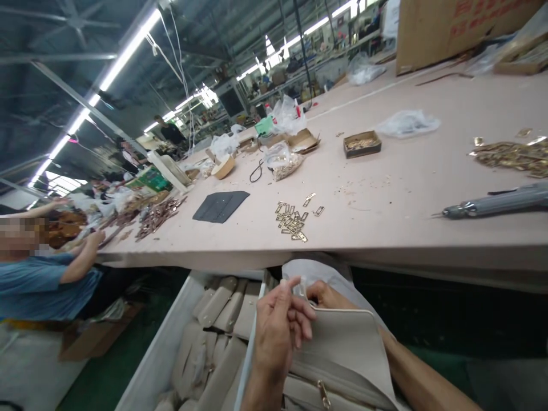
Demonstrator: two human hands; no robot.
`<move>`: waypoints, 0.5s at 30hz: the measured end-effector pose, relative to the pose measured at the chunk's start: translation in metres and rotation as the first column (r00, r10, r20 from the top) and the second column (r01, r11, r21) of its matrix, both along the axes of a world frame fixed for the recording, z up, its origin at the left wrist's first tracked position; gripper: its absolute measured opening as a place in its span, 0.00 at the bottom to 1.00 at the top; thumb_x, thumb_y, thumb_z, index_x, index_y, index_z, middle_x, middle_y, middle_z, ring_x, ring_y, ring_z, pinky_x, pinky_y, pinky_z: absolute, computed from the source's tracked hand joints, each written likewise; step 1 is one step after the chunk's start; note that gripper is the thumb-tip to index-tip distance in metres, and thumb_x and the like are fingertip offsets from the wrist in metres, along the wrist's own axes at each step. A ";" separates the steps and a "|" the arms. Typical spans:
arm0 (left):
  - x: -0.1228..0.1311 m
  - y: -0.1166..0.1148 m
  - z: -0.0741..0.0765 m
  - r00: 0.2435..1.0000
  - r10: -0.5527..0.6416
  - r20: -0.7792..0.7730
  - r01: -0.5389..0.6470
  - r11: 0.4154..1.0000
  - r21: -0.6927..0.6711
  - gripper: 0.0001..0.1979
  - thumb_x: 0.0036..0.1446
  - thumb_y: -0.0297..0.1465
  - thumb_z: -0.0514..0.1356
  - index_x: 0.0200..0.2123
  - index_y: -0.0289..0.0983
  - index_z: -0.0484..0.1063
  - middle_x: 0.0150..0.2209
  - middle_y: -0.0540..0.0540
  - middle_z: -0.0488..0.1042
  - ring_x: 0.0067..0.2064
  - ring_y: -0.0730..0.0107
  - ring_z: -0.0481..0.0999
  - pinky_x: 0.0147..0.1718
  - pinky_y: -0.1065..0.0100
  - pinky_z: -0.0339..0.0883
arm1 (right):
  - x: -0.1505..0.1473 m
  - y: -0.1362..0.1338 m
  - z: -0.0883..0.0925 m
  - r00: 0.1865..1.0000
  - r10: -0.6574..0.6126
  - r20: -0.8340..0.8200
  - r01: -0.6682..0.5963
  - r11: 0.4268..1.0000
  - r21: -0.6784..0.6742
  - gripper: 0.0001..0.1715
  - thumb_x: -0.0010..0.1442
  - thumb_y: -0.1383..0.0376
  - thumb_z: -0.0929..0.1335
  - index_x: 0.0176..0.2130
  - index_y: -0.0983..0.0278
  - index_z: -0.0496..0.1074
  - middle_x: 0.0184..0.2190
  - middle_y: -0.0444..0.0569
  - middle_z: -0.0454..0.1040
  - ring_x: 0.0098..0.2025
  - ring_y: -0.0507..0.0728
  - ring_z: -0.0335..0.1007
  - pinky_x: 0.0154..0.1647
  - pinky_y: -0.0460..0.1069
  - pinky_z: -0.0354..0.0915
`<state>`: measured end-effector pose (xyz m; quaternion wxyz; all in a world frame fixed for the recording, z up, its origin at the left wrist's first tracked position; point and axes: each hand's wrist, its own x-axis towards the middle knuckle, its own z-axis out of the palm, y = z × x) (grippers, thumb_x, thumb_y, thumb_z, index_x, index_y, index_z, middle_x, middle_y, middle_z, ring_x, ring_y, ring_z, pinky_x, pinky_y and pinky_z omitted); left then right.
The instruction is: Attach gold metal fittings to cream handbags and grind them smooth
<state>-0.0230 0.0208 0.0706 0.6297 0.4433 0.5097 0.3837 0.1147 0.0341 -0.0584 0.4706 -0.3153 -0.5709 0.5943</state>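
Observation:
A beige bag [342, 337] with a wide flap and a gold zipper pull [323, 394] lies on my lap, below the table edge. My right hand [327, 295] is closed at the flap's upper edge, its forearm passing behind the flap. In front of the flap's left corner is my left hand [280, 317], thumb and index finger pinched together and the other fingers loosely curled. Between both hands shows a small whitish, see-through piece [302, 287], too blurred to name. Small gold rectangular metal plates [293, 220] lie in a loose pile on the table beyond my hands.
A white bin [250, 354] of beige bags stands at my left. On the table [385, 228] are a dark panel [220, 206], a small box [362, 144], plastic bags [409, 123], an electric screwdriver [492, 205] and gold hardware [514, 155]. A person [47, 279] works further left.

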 end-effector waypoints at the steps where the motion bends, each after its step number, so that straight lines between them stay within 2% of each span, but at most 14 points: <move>1: 0.003 0.004 -0.002 0.999 -0.004 0.044 0.005 0.999 -0.039 0.33 0.58 0.56 0.65 0.46 0.30 0.78 0.23 0.41 0.78 0.15 0.71 0.71 0.10 0.77 0.54 | 0.000 -0.001 -0.002 1.000 0.014 0.004 -0.014 1.000 0.026 0.19 0.62 0.54 0.72 0.27 0.64 0.78 0.24 0.46 0.74 0.28 0.54 0.65 0.28 0.47 0.57; 4: 0.007 0.011 -0.008 0.992 -0.001 0.126 0.017 0.992 -0.125 0.27 0.54 0.53 0.70 0.34 0.31 0.78 0.22 0.40 0.79 0.16 0.69 0.73 0.11 0.76 0.61 | 0.003 -0.004 -0.003 0.997 0.073 -0.035 -0.072 0.997 0.025 0.18 0.64 0.54 0.69 0.31 0.63 0.80 0.29 0.47 0.78 0.31 0.56 0.69 0.33 0.48 0.63; 6: 0.005 0.012 -0.011 0.989 -0.012 0.147 0.036 0.986 -0.163 0.23 0.51 0.48 0.74 0.30 0.31 0.78 0.23 0.39 0.80 0.17 0.69 0.75 0.14 0.75 0.66 | 0.005 -0.005 -0.002 0.994 0.095 -0.060 -0.096 0.995 -0.013 0.18 0.65 0.53 0.69 0.33 0.63 0.79 0.30 0.48 0.78 0.32 0.57 0.70 0.34 0.49 0.64; 9: 0.001 0.010 -0.015 0.988 -0.018 0.151 0.040 0.988 -0.149 0.19 0.46 0.39 0.79 0.32 0.29 0.81 0.27 0.37 0.83 0.22 0.68 0.79 0.21 0.74 0.73 | 0.006 -0.003 -0.006 0.997 0.068 -0.027 -0.069 0.997 -0.047 0.17 0.64 0.53 0.70 0.31 0.63 0.77 0.27 0.46 0.74 0.29 0.55 0.66 0.30 0.48 0.61; 11: -0.001 0.008 -0.020 0.987 -0.017 0.163 0.039 0.990 -0.133 0.21 0.42 0.34 0.80 0.37 0.29 0.82 0.31 0.35 0.84 0.26 0.66 0.82 0.25 0.74 0.76 | 0.004 -0.002 -0.012 0.999 0.039 0.016 -0.038 0.998 -0.047 0.18 0.62 0.53 0.71 0.29 0.64 0.76 0.26 0.45 0.71 0.27 0.54 0.63 0.28 0.48 0.59; 13: -0.002 0.006 -0.026 0.985 -0.008 0.175 0.030 0.992 -0.124 0.24 0.42 0.31 0.81 0.42 0.30 0.82 0.34 0.34 0.85 0.29 0.63 0.84 0.28 0.71 0.78 | 0.002 0.000 -0.019 0.999 0.031 0.029 -0.029 0.997 -0.069 0.18 0.60 0.52 0.72 0.31 0.65 0.77 0.26 0.45 0.70 0.28 0.54 0.62 0.28 0.48 0.60; 15: -0.001 0.003 -0.033 0.986 0.011 0.165 0.002 0.997 -0.076 0.23 0.44 0.31 0.80 0.43 0.30 0.81 0.35 0.34 0.85 0.30 0.60 0.85 0.30 0.70 0.80 | 0.000 0.001 -0.023 0.999 0.041 0.023 -0.038 0.993 -0.114 0.20 0.58 0.50 0.73 0.32 0.65 0.76 0.27 0.46 0.69 0.29 0.55 0.63 0.30 0.48 0.62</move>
